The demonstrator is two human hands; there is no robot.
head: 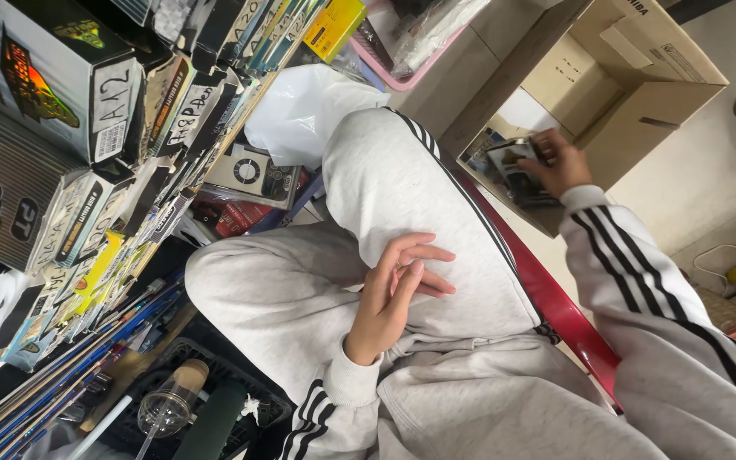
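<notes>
In the cardboard box (641, 94), the right hand (560, 162) grips a small packet (513, 162) to lift it; the left hand (393, 294) rests open-fingered, empty, on the thigh (402, 187).

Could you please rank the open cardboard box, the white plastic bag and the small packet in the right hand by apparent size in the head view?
1. Cardboard box
2. White plastic bag
3. Small packet, in the right hand

The box sits farther away, so its lead is safe.

The right hand (560, 162) grasps a dark packet (513, 166) inside the cardboard box (641, 94); the left hand (393, 294) rests on the thigh (402, 187).
</notes>
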